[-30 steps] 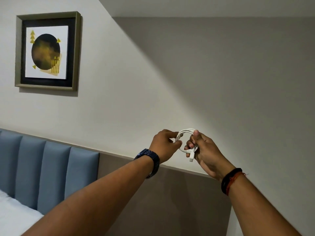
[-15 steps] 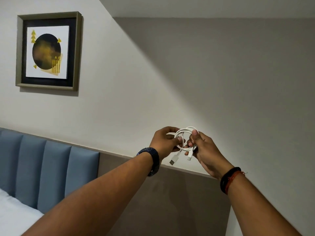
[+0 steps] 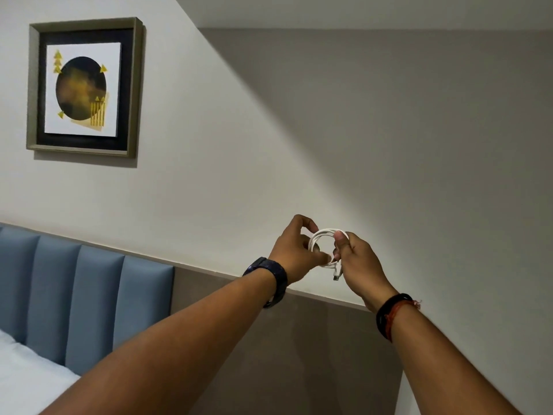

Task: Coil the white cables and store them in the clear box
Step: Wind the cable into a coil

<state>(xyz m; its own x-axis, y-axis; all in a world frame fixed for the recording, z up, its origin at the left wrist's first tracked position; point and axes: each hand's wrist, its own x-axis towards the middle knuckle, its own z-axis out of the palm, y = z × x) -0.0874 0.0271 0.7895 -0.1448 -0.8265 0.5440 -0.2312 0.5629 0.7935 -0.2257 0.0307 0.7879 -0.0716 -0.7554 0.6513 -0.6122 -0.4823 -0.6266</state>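
below right hand [image 3: 357, 262], only one plug [image 3: 336, 277] now.

Far side of the white cable [image 3: 321, 238] coil covered by the right hand [image 3: 357, 265], lower loops masked by left hand [image 3: 294, 253] fingertips, plug type too small to be read, perhaps USB-C, bed [image 3: 27, 375] cropped at the frame's left edge

Framed picture [image 3: 85, 88] on wall; blue padded headboard [image 3: 74, 301] below; white bedding [image 3: 27, 381] bottom-left.
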